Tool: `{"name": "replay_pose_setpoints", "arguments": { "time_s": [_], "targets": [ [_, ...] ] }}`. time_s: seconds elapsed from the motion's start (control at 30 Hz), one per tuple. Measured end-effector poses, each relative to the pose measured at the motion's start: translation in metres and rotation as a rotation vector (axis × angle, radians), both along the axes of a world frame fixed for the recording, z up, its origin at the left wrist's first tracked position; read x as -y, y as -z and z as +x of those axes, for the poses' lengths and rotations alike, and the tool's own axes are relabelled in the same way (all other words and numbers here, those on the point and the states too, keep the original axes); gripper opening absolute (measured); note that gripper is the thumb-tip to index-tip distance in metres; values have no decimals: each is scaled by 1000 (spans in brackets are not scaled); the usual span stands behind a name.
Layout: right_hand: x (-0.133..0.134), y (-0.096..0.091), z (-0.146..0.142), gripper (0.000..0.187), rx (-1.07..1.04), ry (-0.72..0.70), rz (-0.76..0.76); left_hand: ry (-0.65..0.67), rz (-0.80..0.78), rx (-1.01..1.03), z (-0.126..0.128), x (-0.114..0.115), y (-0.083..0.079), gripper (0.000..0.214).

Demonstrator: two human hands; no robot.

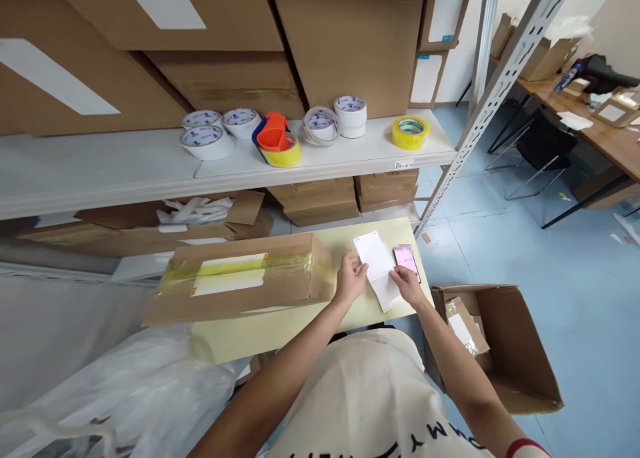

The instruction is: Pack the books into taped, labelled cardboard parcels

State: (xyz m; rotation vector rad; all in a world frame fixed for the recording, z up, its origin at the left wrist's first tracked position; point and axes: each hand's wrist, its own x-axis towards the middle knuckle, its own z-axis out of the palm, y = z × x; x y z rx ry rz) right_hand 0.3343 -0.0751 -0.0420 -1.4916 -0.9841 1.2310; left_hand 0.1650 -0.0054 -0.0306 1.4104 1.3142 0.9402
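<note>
A long white paper slip (pixel 379 266), creased across its middle, lies at a slant over the pale yellow tabletop (pixel 340 238). At its left edge my left hand (pixel 351 277) is closed, thumb and fingertips pinching the paper. On the other edge my right hand (pixel 407 285) pinches the slip near the crease. Just beyond my right hand lies a phone (pixel 407 261) with a lit pink screen. To the left of my left hand sits a long taped cardboard box (pixel 280 281) with a white label under yellow tape.
A grey shelf (pixel 240 175) behind the table bears white tape rolls (pixel 205 141), an orange tape dispenser (pixel 274 135) and a yellow tape roll (pixel 411 135). An open carton (pixel 520 338) stands on the floor at right. Plastic wrap (pixel 140 391) bulges at lower left.
</note>
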Motion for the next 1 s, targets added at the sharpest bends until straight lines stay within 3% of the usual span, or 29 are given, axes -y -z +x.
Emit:
{"name": "replay_pose_setpoints", "arguments": {
  "time_s": [0.07,0.13,0.23,0.33,0.43,0.7,0.83,1.0],
  "targets": [
    [-1,-2,-5,40,58,-13,49,-13,241,-200,-2,-1,-15,70],
    [-2,-4,-9,39,116,-56,94,239,425,-375,-1,-5,-32,65],
    [-3,-5,-10,37,178,-120,158,753,480,-469,7,-17,-50,37],
    [-4,-5,-8,33,203,-129,161,931,444,-570,15,-29,-55,15],
    [-3,-3,-7,29,190,-90,126,941,428,-660,18,-36,-52,23],
    [2,7,-11,19,161,20,184,857,303,-617,21,-51,-44,24],
    [0,21,-11,31,104,-27,148,871,285,-598,24,-59,-43,25],
    [1,35,0,31,194,25,112,651,357,-584,16,-73,-48,23]
  ]
}}
